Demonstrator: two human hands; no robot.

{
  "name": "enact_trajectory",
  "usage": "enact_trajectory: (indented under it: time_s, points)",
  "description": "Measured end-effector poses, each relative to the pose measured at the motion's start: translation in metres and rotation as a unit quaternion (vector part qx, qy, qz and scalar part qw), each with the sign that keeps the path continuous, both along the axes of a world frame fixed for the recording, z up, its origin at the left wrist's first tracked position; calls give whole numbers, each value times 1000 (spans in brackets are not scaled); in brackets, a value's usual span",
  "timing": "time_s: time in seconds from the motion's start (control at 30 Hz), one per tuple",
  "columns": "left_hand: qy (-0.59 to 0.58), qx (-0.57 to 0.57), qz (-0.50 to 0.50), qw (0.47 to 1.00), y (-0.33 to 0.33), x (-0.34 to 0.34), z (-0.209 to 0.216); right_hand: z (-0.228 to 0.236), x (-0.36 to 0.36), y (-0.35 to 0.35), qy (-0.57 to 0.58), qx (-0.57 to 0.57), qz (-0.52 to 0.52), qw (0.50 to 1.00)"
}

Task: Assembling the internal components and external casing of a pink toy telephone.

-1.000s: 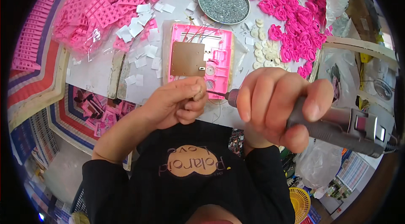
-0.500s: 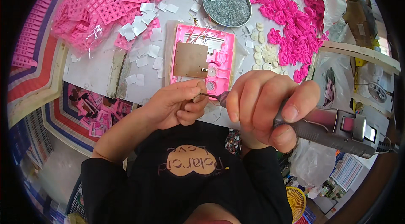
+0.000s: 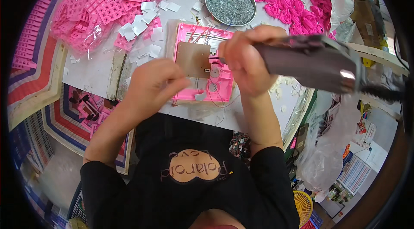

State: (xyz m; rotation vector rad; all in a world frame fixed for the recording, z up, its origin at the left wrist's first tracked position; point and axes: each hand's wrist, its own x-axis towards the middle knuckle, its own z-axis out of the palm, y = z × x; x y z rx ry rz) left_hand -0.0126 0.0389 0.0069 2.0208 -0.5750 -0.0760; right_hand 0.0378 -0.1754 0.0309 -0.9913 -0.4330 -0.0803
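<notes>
My right hand (image 3: 248, 61) grips a dark electric screwdriver (image 3: 308, 63), which lies sideways with its body pointing right. The thin bit ends over the right edge of a brown circuit board (image 3: 192, 59). That board sits inside a pink plastic casing (image 3: 179, 97) with thin wires at its far end. Left of the board, my left hand (image 3: 155, 82) hovers with the thumb apart from the bent fingers; nothing shows between them, though it is slightly blurred. A small white piece (image 3: 200, 96) lies at the casing's near edge.
Beyond the casing stands a round dish (image 3: 255, 12) full of small screws (image 3: 233, 3). Pink button panels (image 3: 103, 5) and white paper squares (image 3: 139, 24) are heaped at left. Pink looped parts (image 3: 297, 13) and white discs (image 3: 280, 91) lie at right.
My hands have come apart; the left moved left and forward. My right hand carried the screwdriver forward from near my body to over the board, swinging its body further away.
</notes>
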Motion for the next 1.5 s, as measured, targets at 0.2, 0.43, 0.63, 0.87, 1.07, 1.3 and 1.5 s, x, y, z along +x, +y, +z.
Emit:
enact_trajectory:
  time_s: [0.2, 0.43, 0.63, 0.87, 1.07, 1.3, 1.5]
  points:
    - [-113, 161, -24, 980, -14, -11, -4, -9, 8, 4, -66, -192, -9, 979]
    - [-148, 178, 13, 973, -13, -20, -13, -13, 8, 11, -134, -351, -37, 926]
    - [-135, 170, -5, 976, -11, -10, -10, -3, 12, 9, -83, -262, 16, 961]
    - [-77, 81, 26, 993, -28, -8, 5, 40, -12, -5, -40, 37, 176, 983]
    - [-46, 47, 25, 998, -33, -7, 0, 44, -24, -11, -6, 6, 174, 985]
    - [-107, 101, -9, 989, -37, 6, 3, 39, -22, -14, -6, -5, 159, 987]
    - [2, 167, -61, 984, -38, 138, 46, 25, -12, -12, -19, 28, 149, 988]
